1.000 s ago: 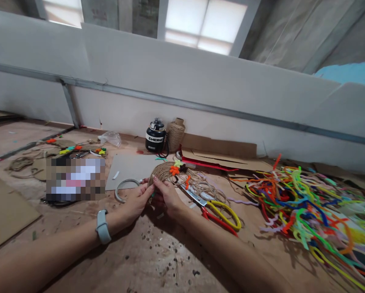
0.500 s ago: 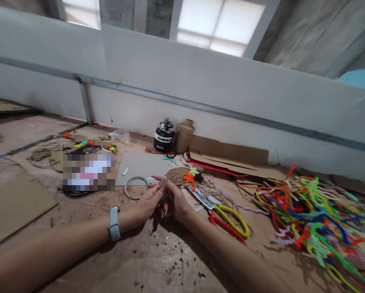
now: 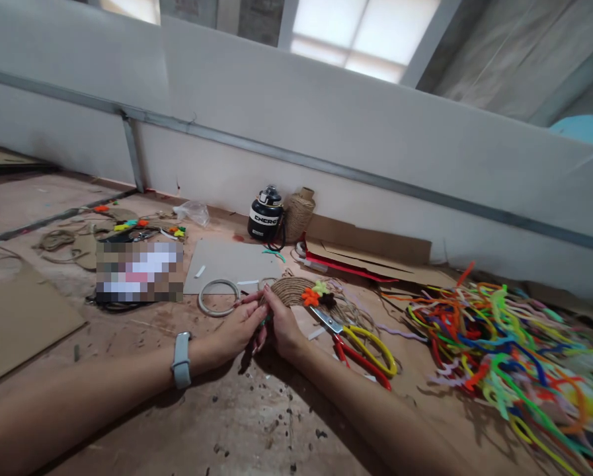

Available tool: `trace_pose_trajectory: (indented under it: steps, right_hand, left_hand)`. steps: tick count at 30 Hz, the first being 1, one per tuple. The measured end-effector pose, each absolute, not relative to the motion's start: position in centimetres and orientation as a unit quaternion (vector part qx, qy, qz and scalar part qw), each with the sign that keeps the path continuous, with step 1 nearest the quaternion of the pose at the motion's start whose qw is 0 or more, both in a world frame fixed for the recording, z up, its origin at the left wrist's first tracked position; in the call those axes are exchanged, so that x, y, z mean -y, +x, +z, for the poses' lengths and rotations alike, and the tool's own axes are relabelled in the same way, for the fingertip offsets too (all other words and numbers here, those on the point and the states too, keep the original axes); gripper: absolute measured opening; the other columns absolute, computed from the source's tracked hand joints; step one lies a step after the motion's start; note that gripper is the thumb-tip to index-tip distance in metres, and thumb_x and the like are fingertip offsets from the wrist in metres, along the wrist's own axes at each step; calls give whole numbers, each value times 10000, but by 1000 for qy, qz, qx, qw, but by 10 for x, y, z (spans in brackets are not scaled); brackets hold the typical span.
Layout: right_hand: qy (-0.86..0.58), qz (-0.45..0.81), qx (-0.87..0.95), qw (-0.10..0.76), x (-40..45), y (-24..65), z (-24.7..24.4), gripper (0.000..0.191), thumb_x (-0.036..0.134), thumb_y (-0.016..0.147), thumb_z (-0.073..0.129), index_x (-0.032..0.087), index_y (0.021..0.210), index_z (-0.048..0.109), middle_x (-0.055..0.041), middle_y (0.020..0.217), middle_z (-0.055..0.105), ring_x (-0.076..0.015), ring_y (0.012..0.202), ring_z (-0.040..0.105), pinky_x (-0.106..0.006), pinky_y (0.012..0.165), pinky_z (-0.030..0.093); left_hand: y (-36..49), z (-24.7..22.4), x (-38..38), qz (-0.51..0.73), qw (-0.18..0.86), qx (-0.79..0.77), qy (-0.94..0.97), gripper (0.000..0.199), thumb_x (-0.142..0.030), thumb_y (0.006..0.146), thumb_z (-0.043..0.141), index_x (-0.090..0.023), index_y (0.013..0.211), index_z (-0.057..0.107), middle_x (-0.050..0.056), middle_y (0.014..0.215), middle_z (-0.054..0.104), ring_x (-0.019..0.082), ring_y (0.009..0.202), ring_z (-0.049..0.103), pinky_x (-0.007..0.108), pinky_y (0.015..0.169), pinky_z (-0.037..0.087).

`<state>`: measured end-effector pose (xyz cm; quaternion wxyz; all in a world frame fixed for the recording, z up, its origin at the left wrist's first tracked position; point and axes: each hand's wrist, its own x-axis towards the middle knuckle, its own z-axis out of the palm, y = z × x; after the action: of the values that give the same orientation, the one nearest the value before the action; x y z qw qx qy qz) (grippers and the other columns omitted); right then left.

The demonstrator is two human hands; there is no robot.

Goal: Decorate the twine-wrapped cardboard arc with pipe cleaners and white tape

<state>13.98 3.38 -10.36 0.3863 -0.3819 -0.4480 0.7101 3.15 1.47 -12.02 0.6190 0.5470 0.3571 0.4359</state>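
My left hand (image 3: 237, 330), with a pale watch band on its wrist, meets my right hand (image 3: 282, 328) in the middle of the table. Fingers and thumbs of both are closed together around something small and mostly hidden, with a bit of green showing between them. Just beyond the fingertips is a flat coil of jute twine (image 3: 289, 289); whether the hands touch it I cannot tell. An orange pipe-cleaner flower (image 3: 311, 297), a pale green flower (image 3: 320, 287) and a dark brown one (image 3: 328, 301) sit at its right. Scissors (image 3: 358, 344) with yellow and red handles lie beside my right hand.
A roll of tape (image 3: 218, 298) lies left of the hands by a grey board (image 3: 227, 258). Behind stand a black bottle (image 3: 265, 215) and a twine spool (image 3: 300, 215). Tangled pipe cleaners (image 3: 494, 344) cover the right side. Cardboard (image 3: 23, 317) lies at left.
The view has shifted slightly, so most things sit a little higher in the picture. My hands stay together; the beige piece seen between the thumbs is now more hidden.
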Motion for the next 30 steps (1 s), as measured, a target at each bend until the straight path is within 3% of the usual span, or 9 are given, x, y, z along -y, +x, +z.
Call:
trace_pose_trajectory:
  steps: [3,9,22,24,28,30]
  right_hand:
    - [-359,704,466,398,-34,140,-106,596,686,801,491,142,943,691,-47,703,694,-84,367,496,-190,328,370]
    - [-356,645,532,417,-32,137,-108,649,673,827,495,121,1119,672,77,358,427,-81,291,346,-186,330,328]
    - [-353,626,562,410,-34,138,-107,709,723,832,450,129,1164,649,83,357,436,-95,305,396,-204,367,382]
    - [-355,629,562,403,-33,138,-104,682,713,836,458,137,1142,658,88,343,420,-96,290,370,-206,343,357]
    - [-354,648,531,415,-32,137,-100,646,743,801,480,139,892,691,74,336,413,-91,287,352,-210,323,311]
    - [-346,654,522,424,-32,137,-99,646,744,798,481,140,898,686,76,338,415,-87,287,350,-204,321,308]
  left_hand:
    - [29,-112,-11,475,625,-350,511,441,-580,837,548,-186,643,581,-5,469,556,119,414,463,234,418,336]
    - [28,-106,-10,544,618,-360,439,375,-564,792,623,-190,758,632,-12,533,586,150,479,497,256,461,381]
    - [27,-101,-11,514,600,-371,487,479,-600,785,607,-171,575,561,-13,455,536,111,422,466,230,449,395]
    - [27,-102,-11,528,614,-360,464,436,-575,784,619,-173,620,575,-17,475,552,119,444,496,235,477,426]
    - [26,-105,-14,560,630,-342,414,344,-525,778,623,-182,771,601,-20,587,630,131,463,535,255,512,475]
    - [24,-104,-14,558,619,-351,426,306,-482,775,637,-180,815,619,-4,654,667,147,506,568,264,537,497]
